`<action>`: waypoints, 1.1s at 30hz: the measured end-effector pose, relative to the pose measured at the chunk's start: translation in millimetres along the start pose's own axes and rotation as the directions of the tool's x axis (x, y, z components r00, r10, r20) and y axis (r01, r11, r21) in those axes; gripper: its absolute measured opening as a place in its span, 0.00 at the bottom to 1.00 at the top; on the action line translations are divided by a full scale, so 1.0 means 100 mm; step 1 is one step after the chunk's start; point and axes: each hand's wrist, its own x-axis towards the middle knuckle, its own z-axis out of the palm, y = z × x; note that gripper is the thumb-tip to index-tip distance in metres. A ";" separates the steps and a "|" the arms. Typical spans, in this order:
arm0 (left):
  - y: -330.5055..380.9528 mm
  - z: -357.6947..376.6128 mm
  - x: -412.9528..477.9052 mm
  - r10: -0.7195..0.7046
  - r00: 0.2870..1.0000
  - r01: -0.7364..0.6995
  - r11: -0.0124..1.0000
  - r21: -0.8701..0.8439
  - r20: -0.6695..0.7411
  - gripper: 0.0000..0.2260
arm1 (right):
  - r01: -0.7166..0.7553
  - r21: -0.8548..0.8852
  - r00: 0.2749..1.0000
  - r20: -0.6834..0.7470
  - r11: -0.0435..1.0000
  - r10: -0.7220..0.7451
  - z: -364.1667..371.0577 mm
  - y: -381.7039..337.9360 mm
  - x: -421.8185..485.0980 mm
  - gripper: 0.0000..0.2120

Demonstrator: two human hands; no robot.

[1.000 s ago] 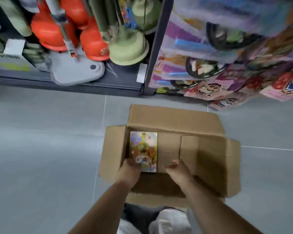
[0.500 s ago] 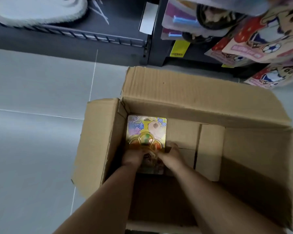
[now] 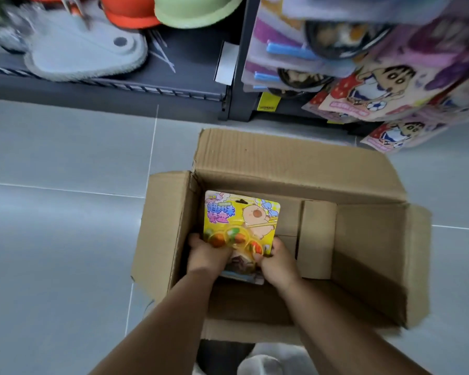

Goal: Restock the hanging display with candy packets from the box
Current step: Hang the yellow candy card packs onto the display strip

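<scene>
Candy packet (image 3: pixel 241 217) first: where is it?

Inside the open cardboard box (image 3: pixel 282 163), at the box's left end, its yellow card facing up. A cartoon animal is printed on the card, with a clear blister of round coloured sweets below it.

Who has hold of it?

Both hands. The left hand (image 3: pixel 209 253) grips the packet's lower left edge with curled fingers. The right hand (image 3: pixel 278 262) pinches the lower right corner, thumb on the front.

Is it lying flat?

It looks tilted, top end raised toward the far wall. Something printed shows just under the hands; whether that is the same card or another packet, I cannot tell.

What else is in the box?

A folded cardboard insert (image 3: pixel 317 239) stands just right of the packet.

And the display?

Hanging packets (image 3: pixel 377 85) with a cartoon boy crowd the upper right, above the box's far corner, blurred. A yellow price tag (image 3: pixel 267 102) sits on the dark rack below them.

Around that?

Grey tiled floor (image 3: pixel 65 239) under the box. On the dark shelf (image 3: pixel 190 66) at the left lie a grey mop head (image 3: pixel 87 55) and a green dome-shaped item (image 3: pixel 195 12).
</scene>
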 end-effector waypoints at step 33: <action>1.85 -2.92 -6.65 0.792 0.487 -0.873 0.457 -0.169 -0.369 0.06 | 0.761 0.271 0.648 -0.269 0.589 -0.713 -3.41 -3.14 -5.88 0.15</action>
